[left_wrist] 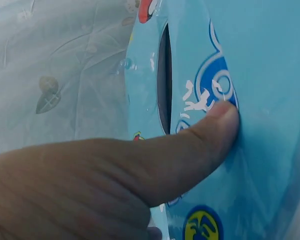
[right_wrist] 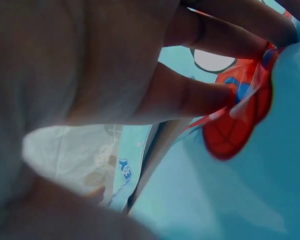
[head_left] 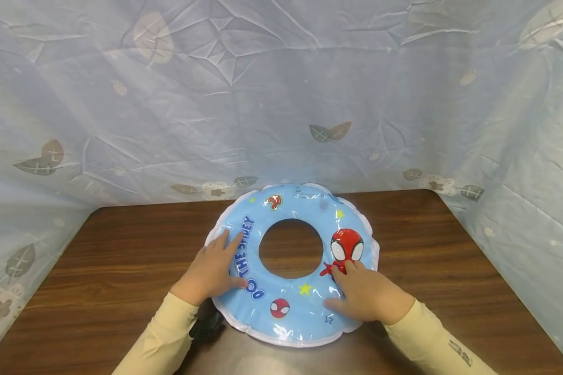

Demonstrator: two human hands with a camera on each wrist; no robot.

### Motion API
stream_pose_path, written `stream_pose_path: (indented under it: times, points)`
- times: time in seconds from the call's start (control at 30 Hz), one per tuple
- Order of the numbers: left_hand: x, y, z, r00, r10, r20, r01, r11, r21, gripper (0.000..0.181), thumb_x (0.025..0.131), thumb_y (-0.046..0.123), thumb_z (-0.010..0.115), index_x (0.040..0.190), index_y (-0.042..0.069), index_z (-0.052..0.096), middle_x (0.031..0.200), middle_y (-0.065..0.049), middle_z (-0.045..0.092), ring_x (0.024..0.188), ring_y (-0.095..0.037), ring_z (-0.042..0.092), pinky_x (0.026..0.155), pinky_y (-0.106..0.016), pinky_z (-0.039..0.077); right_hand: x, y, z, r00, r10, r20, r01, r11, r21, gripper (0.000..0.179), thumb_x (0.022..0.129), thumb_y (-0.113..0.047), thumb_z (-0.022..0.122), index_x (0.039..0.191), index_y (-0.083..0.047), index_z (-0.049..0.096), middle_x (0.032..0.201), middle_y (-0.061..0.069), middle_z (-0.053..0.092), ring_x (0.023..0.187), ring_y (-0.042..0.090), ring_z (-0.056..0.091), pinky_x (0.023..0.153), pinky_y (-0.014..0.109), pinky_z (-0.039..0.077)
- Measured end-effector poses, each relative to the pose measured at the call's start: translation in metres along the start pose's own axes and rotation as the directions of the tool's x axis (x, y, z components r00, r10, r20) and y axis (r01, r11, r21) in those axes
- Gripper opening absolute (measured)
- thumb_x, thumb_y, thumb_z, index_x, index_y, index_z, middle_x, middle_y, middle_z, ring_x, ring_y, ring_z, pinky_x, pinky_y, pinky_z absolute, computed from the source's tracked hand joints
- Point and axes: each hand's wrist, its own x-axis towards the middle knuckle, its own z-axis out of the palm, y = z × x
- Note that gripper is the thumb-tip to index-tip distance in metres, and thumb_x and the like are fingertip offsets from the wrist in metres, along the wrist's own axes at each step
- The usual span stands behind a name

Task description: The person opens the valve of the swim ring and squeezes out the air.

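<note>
A light blue inflated swim ring [head_left: 288, 312] lies flat on the wooden table, its white scalloped edge all round. It carries printed lettering, yellow stars and red masked figures. On its left side rests my left hand [head_left: 211, 271], fingers spread over the lettering. In the left wrist view the thumb [left_wrist: 222, 117] presses on the blue surface. My right hand [head_left: 368, 294] lies on the ring's lower right, beside the large red figure [head_left: 347, 245]. The right wrist view shows its fingers [right_wrist: 205, 95] extended across the print of that figure.
The brown wooden table [head_left: 122, 260] shows on both sides of the ring and through its hole. A pale blue curtain [head_left: 272, 104] with leaf prints hangs behind and at the sides. Something dark [head_left: 207, 323] shows under the left wrist.
</note>
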Motion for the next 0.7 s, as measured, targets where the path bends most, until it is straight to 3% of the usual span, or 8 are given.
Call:
stream_pose_path:
  times: [0.13, 0.27, 0.43, 0.7]
  points:
    - [0.001, 0.003, 0.000, 0.999, 0.014, -0.031, -0.013, 1.000, 0.024, 0.098, 0.077, 0.042, 0.092, 0.152, 0.000, 0.046, 0.143, -0.031, 0.050, 0.125, -0.049, 0.052, 0.104, -0.065, 0.045, 0.002, 0.009, -0.004, 0.999, -0.028, -0.020, 0.028, 1.000, -0.002, 0.078, 0.089, -0.051, 0.075, 0.147, -0.003, 0.056, 0.143, 0.028, 0.055, 0.131, 0.047, 0.054, 0.098, 0.066, 0.050]
    - [0.000, 0.004, -0.002, 1.000, 0.005, 0.010, -0.005, 0.999, 0.038, 0.089, 0.080, 0.044, 0.089, 0.147, 0.000, 0.053, 0.136, -0.027, 0.057, 0.119, -0.043, 0.057, 0.100, -0.061, 0.050, 0.007, 0.020, -0.008, 0.996, -0.045, -0.075, 0.044, 0.999, -0.007, 0.073, 0.088, -0.049, 0.077, 0.145, -0.006, 0.059, 0.139, 0.022, 0.062, 0.128, 0.042, 0.059, 0.097, 0.062, 0.053]
    - [-0.001, 0.004, -0.003, 0.997, -0.024, 0.079, 0.024, 1.000, 0.000, 0.092, 0.082, 0.059, 0.080, 0.150, 0.004, 0.053, 0.146, -0.029, 0.052, 0.132, -0.049, 0.052, 0.105, -0.064, 0.047, 0.011, 0.027, -0.012, 0.992, -0.051, -0.116, 0.049, 0.999, -0.016, 0.072, 0.088, -0.048, 0.078, 0.144, -0.007, 0.060, 0.140, 0.022, 0.062, 0.130, 0.043, 0.058, 0.094, 0.062, 0.054]
    - [-0.004, 0.013, 0.005, 0.995, -0.048, 0.085, 0.049, 0.999, -0.010, 0.116, 0.074, 0.080, 0.072, 0.152, -0.002, 0.046, 0.150, -0.033, 0.046, 0.137, -0.054, 0.045, 0.106, -0.075, 0.037, 0.012, 0.030, -0.011, 0.995, -0.027, -0.096, 0.027, 1.000, 0.002, 0.077, 0.083, -0.049, 0.083, 0.145, -0.009, 0.060, 0.141, 0.023, 0.059, 0.129, 0.044, 0.057, 0.088, 0.062, 0.057]
